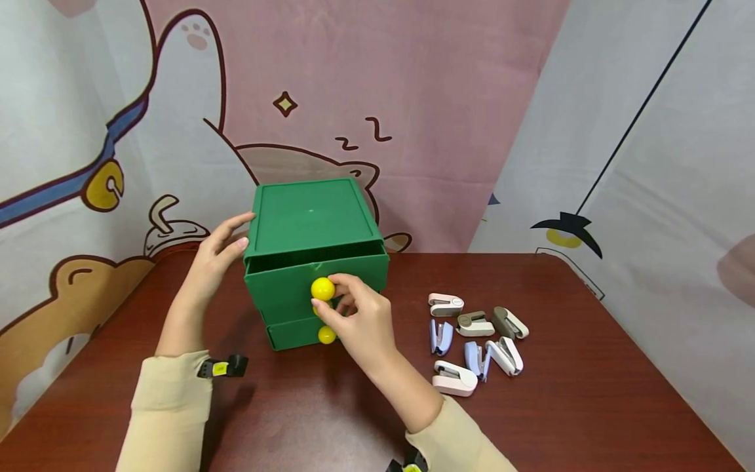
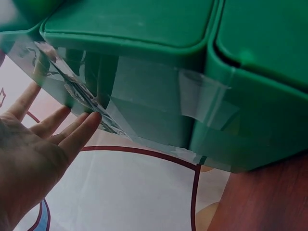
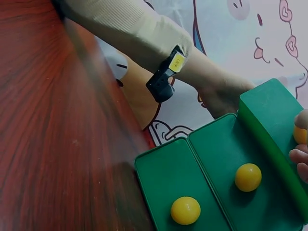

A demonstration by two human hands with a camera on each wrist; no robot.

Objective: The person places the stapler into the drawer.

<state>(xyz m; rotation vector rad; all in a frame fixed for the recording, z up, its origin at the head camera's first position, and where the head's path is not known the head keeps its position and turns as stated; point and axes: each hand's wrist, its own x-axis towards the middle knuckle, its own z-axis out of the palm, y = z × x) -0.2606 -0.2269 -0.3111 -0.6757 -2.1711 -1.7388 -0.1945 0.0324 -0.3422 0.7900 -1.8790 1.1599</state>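
A green drawer cabinet (image 1: 312,219) with round yellow knobs stands on the table, its top drawer (image 1: 283,285) pulled partly out. My right hand (image 1: 362,321) pinches the top drawer's yellow knob (image 1: 322,289) between thumb and fingers. The left hand (image 1: 221,252) rests its straight fingertips on the cabinet's left side. In the left wrist view those fingers (image 2: 89,127) touch the side, where clear tape (image 2: 202,101) is stuck. Two lower drawers are closed in the right wrist view, each with a yellow knob (image 3: 248,177). What lies inside the top drawer is hidden.
Several small staplers lie right of the cabinet, among them a white one (image 1: 454,378), a lilac one (image 1: 440,336) and a dark one (image 1: 510,322). The brown wooden table (image 1: 566,400) meets a cartoon-printed curtain (image 1: 436,131) behind.
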